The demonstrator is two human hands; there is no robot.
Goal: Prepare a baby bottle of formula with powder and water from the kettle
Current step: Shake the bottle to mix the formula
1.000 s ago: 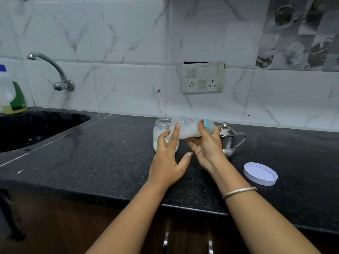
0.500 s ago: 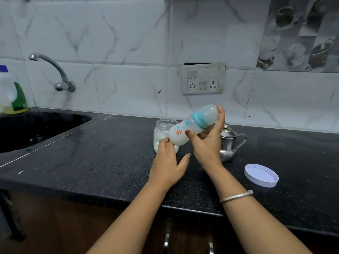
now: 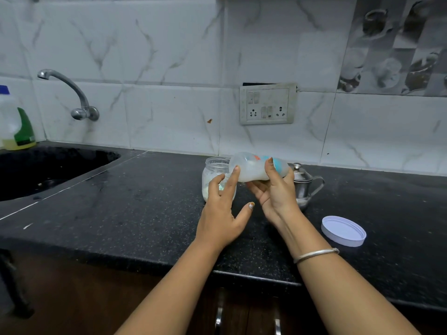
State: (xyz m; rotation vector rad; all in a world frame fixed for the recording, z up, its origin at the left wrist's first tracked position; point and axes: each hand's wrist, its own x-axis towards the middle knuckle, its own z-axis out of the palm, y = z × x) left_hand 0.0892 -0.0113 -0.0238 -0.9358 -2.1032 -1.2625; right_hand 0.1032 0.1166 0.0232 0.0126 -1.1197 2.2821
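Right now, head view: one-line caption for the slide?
Right hand holds the baby bottle on its side over the counter, left hand touching its base, beside the open powder jar and kettle.

Black speckled countertop [image 3: 145,213] held a dark sink [image 3: 63,163] set in at the left, with a curved metal tap [image 3: 72,93] mounted on the marble-look wall above. A green-labelled detergent bottle [image 3: 14,122] stood behind the sink at far left. A switch-and-socket panel [image 3: 268,105] was on the wall, cup-patterned tiles [image 3: 396,44] were at upper right, and metal cabinet handles [image 3: 219,315] were below the counter edge.
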